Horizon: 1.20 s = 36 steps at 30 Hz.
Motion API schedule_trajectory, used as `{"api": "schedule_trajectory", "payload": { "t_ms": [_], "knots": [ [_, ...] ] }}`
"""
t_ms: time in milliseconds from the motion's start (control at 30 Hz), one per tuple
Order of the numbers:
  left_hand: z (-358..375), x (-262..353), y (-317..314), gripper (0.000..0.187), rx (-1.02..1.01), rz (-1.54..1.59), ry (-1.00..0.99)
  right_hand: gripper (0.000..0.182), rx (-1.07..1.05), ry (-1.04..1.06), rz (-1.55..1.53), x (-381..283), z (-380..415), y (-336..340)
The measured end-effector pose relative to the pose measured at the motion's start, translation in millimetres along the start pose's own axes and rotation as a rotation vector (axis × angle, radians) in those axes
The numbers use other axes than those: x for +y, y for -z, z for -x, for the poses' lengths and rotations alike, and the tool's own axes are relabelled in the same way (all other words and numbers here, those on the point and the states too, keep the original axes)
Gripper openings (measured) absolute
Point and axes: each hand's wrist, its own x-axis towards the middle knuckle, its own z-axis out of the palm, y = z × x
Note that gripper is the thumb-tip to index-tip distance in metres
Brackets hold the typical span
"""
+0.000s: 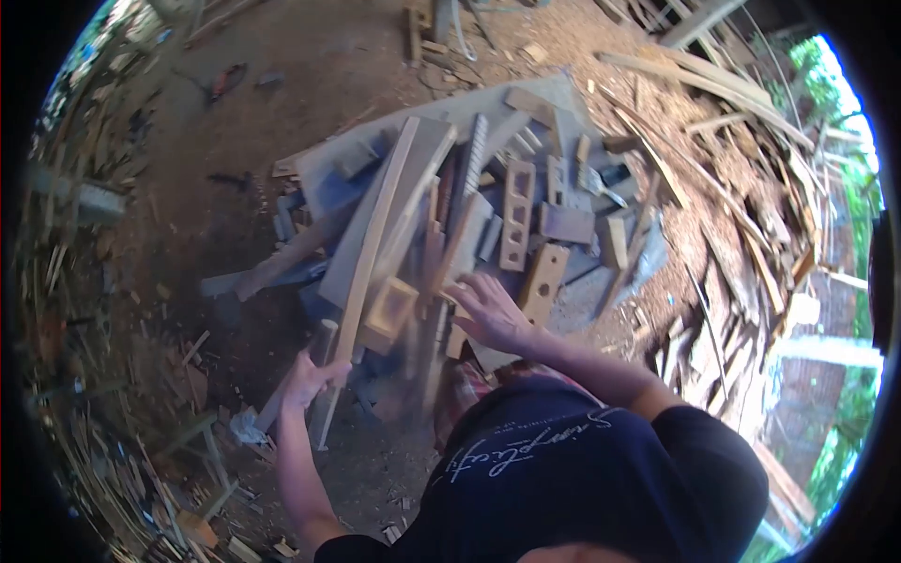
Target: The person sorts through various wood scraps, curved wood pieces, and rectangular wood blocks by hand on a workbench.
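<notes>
My left hand is closed at the near end of a long pale wooden strip, with the thumb against its edge. A round-ended stick runs close by the same hand, partly hidden by it. The strip slants away over a cluttered work surface. My right hand is open, its fingers spread beside the near end of a wooden piece. Between my hands is a block with a recessed, yellowish face. Beyond the right hand lie a wooden piece with square openings and one with round holes.
A purplish block and a brush-like tool lie among the pieces. Wood shavings and long offcuts cover the floor at right. More scrap wood is heaped at left. A red-and-black object lies on the floor.
</notes>
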Motion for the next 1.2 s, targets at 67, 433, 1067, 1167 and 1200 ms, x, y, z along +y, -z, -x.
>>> {"api": "schedule_trajectory", "payload": {
  "t_ms": [67,433,1067,1167,1200],
  "knots": [
    [14.7,16.7,-41.1,0.055,-0.033,0.112,-0.075,0.067,0.049,0.155,0.176,-9.6,-8.2,18.7],
    [-25.5,-41.1,-149.5,0.051,-0.43,0.242,0.195,0.05,-0.313,0.305,0.309,88.5,73.3,65.6],
    [-144.6,7.6,-462.8,0.08,0.673,-0.657,-0.401,0.065,0.261,-1.085,-0.383,315.4,296.7,194.9],
    [-148.5,14.6,-473.1,0.094,0.695,-0.791,-0.161,0.056,0.334,-1.027,-0.415,366.4,325.6,183.7],
    [-152.1,12.1,-473.0,0.094,0.717,-0.8,-0.14,0.055,0.332,-1.017,-0.422,377.1,328.7,183.2]
  ]
}}
